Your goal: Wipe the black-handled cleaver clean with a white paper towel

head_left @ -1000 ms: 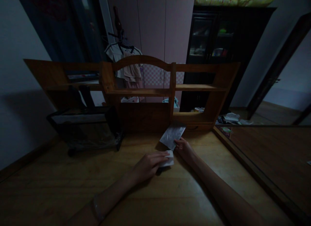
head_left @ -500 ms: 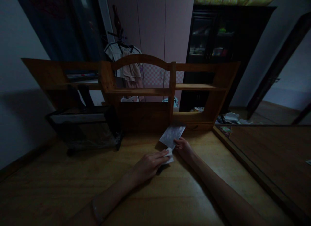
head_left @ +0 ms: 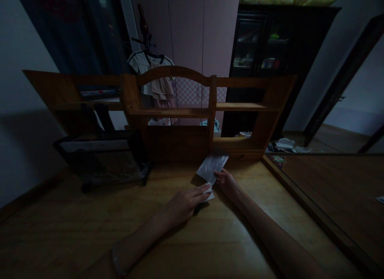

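Note:
My left hand (head_left: 183, 203) lies on the wooden desk (head_left: 126, 227) with its fingers closed over a small white wad, perhaps a tissue or wipe (head_left: 209, 196), pressing it to the desk top. My right hand (head_left: 227, 182) pinches the lower corner of a shiny silver packet (head_left: 211, 167), which it holds tilted up just beyond the wad. Both hands are close together near the back middle of the desk, in front of the wooden shelf unit (head_left: 210, 111).
A dark rack or cart (head_left: 102, 155) stands at the desk's back left. A mirror or dark panel (head_left: 336, 191) lies along the right side. Behind the shelf are a pink wardrobe (head_left: 187, 39), hanging clothes (head_left: 156, 75) and a dark glass cabinet (head_left: 261, 51). The room is dim.
The left hand has slid slightly forward over the white wad, so less of it shows. The right hand and packet have stayed almost still.

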Motion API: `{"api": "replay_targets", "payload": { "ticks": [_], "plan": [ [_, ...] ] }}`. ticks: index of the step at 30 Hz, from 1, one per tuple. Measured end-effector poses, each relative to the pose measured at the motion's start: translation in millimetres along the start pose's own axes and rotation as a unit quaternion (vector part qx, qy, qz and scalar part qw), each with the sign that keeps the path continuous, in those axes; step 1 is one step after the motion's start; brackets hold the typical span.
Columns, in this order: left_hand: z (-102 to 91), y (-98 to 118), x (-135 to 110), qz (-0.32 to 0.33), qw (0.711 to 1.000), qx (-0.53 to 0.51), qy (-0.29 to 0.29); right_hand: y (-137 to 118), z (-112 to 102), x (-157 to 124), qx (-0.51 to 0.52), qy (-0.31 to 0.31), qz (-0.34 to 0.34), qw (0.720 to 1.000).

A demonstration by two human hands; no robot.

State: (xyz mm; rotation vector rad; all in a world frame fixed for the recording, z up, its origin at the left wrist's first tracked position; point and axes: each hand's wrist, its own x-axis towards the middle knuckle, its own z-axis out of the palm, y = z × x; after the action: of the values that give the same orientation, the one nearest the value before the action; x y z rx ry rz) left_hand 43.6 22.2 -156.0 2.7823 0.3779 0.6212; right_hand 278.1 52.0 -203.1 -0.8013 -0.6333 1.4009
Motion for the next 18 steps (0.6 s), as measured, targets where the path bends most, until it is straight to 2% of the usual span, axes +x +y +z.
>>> {"api": "replay_targets", "payload": {
  "ticks": [9, 15, 18],
  "plan": [
    [11.6, -0.7, 0.7, -0.016, 0.999, -0.047, -0.007, 0.3, -0.3, -0.5, -0.005, 0.001, -0.004, 1.0],
    [8.9, -2.2, 2.8, 0.06, 0.994, -0.096, 0.001, -1.6, 3.7, -2.9, -0.002, 0.001, -0.009, 1.0],
    [9.8, -5.9, -0.3, 0.054, 0.988, -0.145, 0.013, -1.5, 4.2, -3.3, -0.003, 0.003, -0.007, 1.0]
  ]
}}
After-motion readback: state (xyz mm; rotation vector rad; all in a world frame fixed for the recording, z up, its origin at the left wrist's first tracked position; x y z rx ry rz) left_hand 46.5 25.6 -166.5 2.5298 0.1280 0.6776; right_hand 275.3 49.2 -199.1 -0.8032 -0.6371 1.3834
